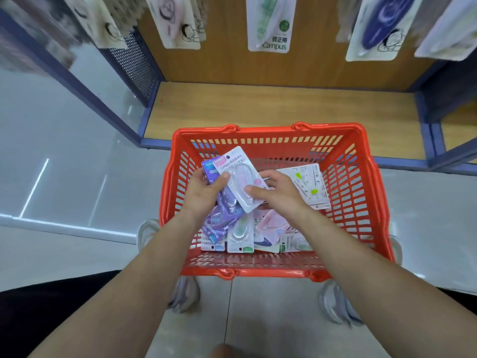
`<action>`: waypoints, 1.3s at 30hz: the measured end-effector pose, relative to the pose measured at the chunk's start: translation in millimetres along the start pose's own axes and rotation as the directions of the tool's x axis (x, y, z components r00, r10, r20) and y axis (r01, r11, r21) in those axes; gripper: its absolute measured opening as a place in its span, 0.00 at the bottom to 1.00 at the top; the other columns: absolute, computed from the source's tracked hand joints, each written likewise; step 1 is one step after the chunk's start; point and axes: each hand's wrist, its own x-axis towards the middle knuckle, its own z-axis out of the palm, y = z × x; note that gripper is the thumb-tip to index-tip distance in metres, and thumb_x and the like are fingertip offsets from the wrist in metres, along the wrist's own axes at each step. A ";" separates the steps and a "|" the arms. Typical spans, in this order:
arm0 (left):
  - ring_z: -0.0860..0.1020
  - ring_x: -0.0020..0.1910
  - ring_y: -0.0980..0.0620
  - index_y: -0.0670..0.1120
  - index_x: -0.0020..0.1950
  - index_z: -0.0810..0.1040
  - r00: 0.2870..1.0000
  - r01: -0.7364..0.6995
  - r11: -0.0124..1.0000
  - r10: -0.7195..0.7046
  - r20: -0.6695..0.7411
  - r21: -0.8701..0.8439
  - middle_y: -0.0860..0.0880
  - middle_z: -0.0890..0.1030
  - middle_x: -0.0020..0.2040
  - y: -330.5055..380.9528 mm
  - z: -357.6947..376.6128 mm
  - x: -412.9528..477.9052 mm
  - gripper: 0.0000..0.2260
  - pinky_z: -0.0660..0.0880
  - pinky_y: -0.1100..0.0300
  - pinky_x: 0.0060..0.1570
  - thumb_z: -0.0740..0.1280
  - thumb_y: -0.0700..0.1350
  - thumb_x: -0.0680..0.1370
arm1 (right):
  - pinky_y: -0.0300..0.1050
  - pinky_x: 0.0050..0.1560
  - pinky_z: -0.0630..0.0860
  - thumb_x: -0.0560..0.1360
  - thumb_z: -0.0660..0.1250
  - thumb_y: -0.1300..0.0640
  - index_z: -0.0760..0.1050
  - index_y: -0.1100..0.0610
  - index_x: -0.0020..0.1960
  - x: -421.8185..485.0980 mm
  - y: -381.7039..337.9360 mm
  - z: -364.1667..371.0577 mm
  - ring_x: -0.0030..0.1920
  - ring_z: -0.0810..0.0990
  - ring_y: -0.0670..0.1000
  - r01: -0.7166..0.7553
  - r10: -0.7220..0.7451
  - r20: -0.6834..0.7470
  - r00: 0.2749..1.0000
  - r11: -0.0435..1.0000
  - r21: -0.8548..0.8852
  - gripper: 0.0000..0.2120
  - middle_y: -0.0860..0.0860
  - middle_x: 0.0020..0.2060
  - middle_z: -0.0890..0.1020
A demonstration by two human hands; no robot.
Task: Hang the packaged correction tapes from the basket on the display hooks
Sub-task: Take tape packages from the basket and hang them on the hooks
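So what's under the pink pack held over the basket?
A purple pack lies directly beneath it, both gripped by the left hand; the right hand pinches the pink pack by its lower edge. Below, loose packs lie in the basket. Whatever lies under the hands is covered.

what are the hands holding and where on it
The left hand grips a pink packet and a purple packet beneath it by their left edges; the right hand pinches the pink packet's lower right edge.
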 end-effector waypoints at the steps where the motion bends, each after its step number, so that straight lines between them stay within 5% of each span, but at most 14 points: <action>1: 0.85 0.54 0.46 0.44 0.61 0.81 1.000 -0.010 1.000 0.010 -0.018 -0.007 0.45 0.87 0.54 5.2 -2.9 -3.5 0.10 0.80 0.42 0.60 0.72 0.43 0.80 | 0.57 0.50 0.84 0.70 0.80 0.49 0.81 0.49 0.52 -2.0 -5.3 5.3 0.53 0.85 0.53 0.022 -0.022 0.004 1.000 0.999 -0.023 0.15 0.51 0.53 0.84; 4: 0.86 0.54 0.45 0.44 0.63 0.79 0.998 -0.016 0.999 0.013 -0.069 -0.034 0.46 0.86 0.55 20.0 -12.2 -13.1 0.19 0.80 0.41 0.59 0.77 0.48 0.75 | 0.58 0.53 0.83 0.71 0.80 0.48 0.80 0.51 0.51 -7.0 -20.7 20.4 0.51 0.85 0.52 0.070 -0.069 0.027 0.997 0.997 -0.037 0.14 0.49 0.50 0.86; 8: 0.86 0.50 0.48 0.45 0.62 0.78 0.995 -0.049 0.997 0.054 -0.089 0.054 0.48 0.87 0.53 34.3 -32.5 -24.2 0.22 0.83 0.49 0.52 0.81 0.42 0.71 | 0.56 0.50 0.83 0.71 0.79 0.48 0.77 0.55 0.51 -12.6 -39.9 44.4 0.47 0.86 0.54 0.128 -0.120 0.081 0.989 0.987 -0.101 0.17 0.51 0.46 0.86; 12: 0.85 0.52 0.50 0.45 0.66 0.73 0.978 -0.032 0.989 0.061 -0.201 0.144 0.48 0.84 0.56 45.4 -66.0 -28.8 0.31 0.82 0.52 0.52 0.82 0.44 0.68 | 0.43 0.41 0.80 0.76 0.75 0.48 0.78 0.52 0.55 -5.6 -42.8 53.8 0.44 0.85 0.47 0.160 -0.134 0.192 0.972 0.979 -0.127 0.13 0.51 0.48 0.86; 15: 0.84 0.53 0.51 0.48 0.66 0.72 0.974 -0.026 0.972 0.077 -0.213 0.232 0.50 0.84 0.57 48.0 -94.1 -30.0 0.33 0.81 0.51 0.55 0.84 0.45 0.66 | 0.55 0.55 0.78 0.81 0.69 0.48 0.77 0.51 0.61 21.0 -13.3 45.6 0.51 0.83 0.53 0.117 -0.056 0.166 0.984 0.916 -0.384 0.12 0.51 0.53 0.82; 17: 0.85 0.53 0.52 0.50 0.66 0.72 0.976 -0.006 0.968 0.061 -0.211 0.251 0.51 0.84 0.57 44.0 -105.2 -31.4 0.37 0.81 0.48 0.58 0.85 0.49 0.62 | 0.54 0.58 0.76 0.82 0.67 0.51 0.73 0.54 0.69 38.9 13.1 41.0 0.57 0.80 0.57 0.049 0.048 0.157 0.986 0.829 -0.557 0.17 0.54 0.60 0.78; 22: 0.85 0.52 0.53 0.50 0.67 0.72 0.976 -0.002 0.971 0.054 -0.212 0.238 0.51 0.84 0.57 37.8 -106.4 -29.7 0.31 0.82 0.51 0.55 0.82 0.44 0.68 | 0.48 0.56 0.74 0.75 0.76 0.46 0.65 0.57 0.74 59.2 49.1 56.0 0.62 0.78 0.58 -0.006 0.146 0.162 0.976 0.760 -0.649 0.34 0.57 0.67 0.77; 28: 0.85 0.49 0.55 0.50 0.66 0.71 0.978 -0.001 0.966 0.055 -0.201 0.260 0.54 0.83 0.55 40.2 -101.6 -24.3 0.30 0.81 0.59 0.46 0.82 0.45 0.69 | 0.50 0.58 0.76 0.73 0.76 0.48 0.65 0.51 0.74 66.0 58.8 63.8 0.64 0.78 0.59 0.046 0.141 0.189 0.972 0.673 -0.738 0.34 0.55 0.69 0.77; 30: 0.84 0.49 0.54 0.51 0.65 0.71 0.977 -0.001 0.965 0.057 -0.204 0.262 0.53 0.83 0.55 40.8 -100.0 -24.2 0.30 0.82 0.57 0.47 0.82 0.45 0.69 | 0.50 0.56 0.77 0.74 0.75 0.51 0.67 0.52 0.70 62.0 52.8 57.0 0.61 0.80 0.59 0.049 0.158 0.212 0.964 0.682 -0.730 0.28 0.55 0.63 0.80; 34: 0.84 0.49 0.53 0.48 0.66 0.71 0.981 -0.008 0.960 0.062 -0.183 0.280 0.52 0.82 0.55 47.8 -93.4 -28.1 0.30 0.80 0.58 0.46 0.82 0.45 0.69 | 0.47 0.38 0.72 0.72 0.78 0.58 0.68 0.52 0.55 45.4 31.8 26.3 0.38 0.78 0.53 -0.034 0.131 0.134 0.982 0.827 -0.561 0.21 0.57 0.46 0.82; 39: 0.83 0.47 0.54 0.47 0.65 0.73 0.985 -0.037 0.974 0.073 -0.154 0.225 0.54 0.83 0.51 72.9 -75.6 -45.1 0.28 0.78 0.60 0.44 0.81 0.44 0.69 | 0.49 0.40 0.78 0.71 0.78 0.67 0.73 0.50 0.61 -6.7 -22.9 -6.9 0.39 0.81 0.52 -0.051 0.051 -0.004 0.999 0.993 -0.110 0.24 0.53 0.51 0.81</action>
